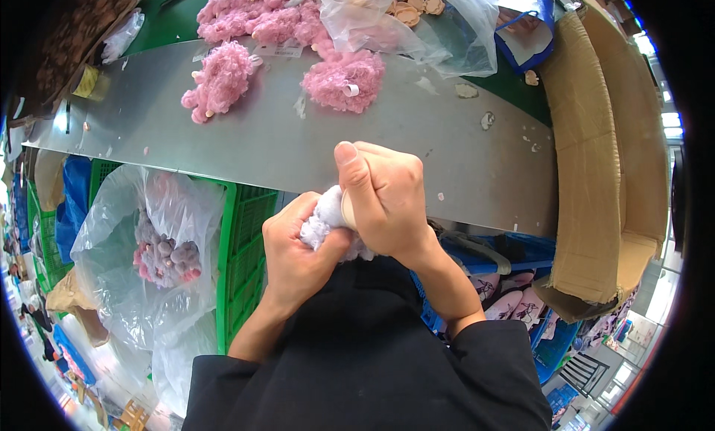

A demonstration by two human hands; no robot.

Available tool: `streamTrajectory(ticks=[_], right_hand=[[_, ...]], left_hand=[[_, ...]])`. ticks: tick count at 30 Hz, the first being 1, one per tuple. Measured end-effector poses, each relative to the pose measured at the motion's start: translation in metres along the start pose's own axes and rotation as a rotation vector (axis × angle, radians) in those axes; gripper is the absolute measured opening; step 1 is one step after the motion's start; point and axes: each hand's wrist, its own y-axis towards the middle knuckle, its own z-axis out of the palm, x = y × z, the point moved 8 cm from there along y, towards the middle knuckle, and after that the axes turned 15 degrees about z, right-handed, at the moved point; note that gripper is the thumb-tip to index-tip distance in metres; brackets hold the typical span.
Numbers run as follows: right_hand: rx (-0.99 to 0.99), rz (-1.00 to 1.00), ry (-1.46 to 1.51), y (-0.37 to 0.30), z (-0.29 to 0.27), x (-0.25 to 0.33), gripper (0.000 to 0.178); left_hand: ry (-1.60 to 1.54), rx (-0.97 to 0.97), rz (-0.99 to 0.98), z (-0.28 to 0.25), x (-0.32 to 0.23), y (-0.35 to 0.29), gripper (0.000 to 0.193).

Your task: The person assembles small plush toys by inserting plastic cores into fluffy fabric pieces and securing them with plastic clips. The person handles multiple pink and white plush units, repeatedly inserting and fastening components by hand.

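Note:
In front of my body I hold a small fluffy lilac-grey plush toy (316,226) with both hands. My left hand (294,248) is wrapped round its left side, the thumb pressing across the curly pile. On the other side my right hand (387,193) is closed in a fist against the plush toy, thumb bent upward; its curled fingers are mostly hidden. A smooth peach-coloured edge (347,210) peeps out between the right hand and the fluff, and the rest of that piece is covered. Curly pink plush toys (220,81) lie on the metal table (447,155) beyond my hands.
Clear plastic with peach-coloured shaped pieces (408,13) lies at the back. A tall cardboard box (588,148) stands at the right. Left below the table, a plastic bag (112,230) holds grey plush toys beside a green crate (242,252). Blue crates with printed pink items (514,308) sit lower right.

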Motion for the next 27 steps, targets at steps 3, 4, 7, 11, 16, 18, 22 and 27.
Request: streamTrajectory(ticks=[3, 4, 7, 11, 16, 18, 22, 27], right_hand=[[0.017, -0.027, -0.076, -0.001, 0.001, 0.003, 0.043], [0.022, -0.032, -0.097, -0.001, 0.002, 0.003, 0.041], [0.023, -0.064, -0.065, 0.000, 0.005, -0.002, 0.036], [0.172, 0.076, 0.101, -0.004, 0.014, -0.016, 0.034], [0.138, 0.045, 0.109, -0.006, 0.010, -0.025, 0.038], [0.141, 0.039, 0.108, -0.008, 0.011, -0.023, 0.040], [0.122, -0.048, 0.162, -0.006, 0.012, -0.012, 0.035], [0.179, -0.237, 0.019, -0.012, 0.021, 0.012, 0.027]], left_hand=[[0.057, 0.048, 0.023, -0.001, -0.003, 0.002, 0.015], [0.069, 0.064, 0.027, -0.001, -0.003, 0.002, 0.016], [0.042, 0.050, 0.018, 0.003, -0.002, -0.003, 0.019], [0.103, 0.154, 0.044, 0.004, 0.000, -0.008, 0.020], [0.008, 0.009, -0.035, -0.002, 0.012, -0.012, 0.038], [-0.077, -0.082, -0.064, -0.004, 0.013, -0.014, 0.048], [-0.140, -0.067, -0.047, -0.004, 0.013, -0.014, 0.066], [-0.056, -0.045, 0.093, -0.002, 0.005, -0.008, 0.066]])
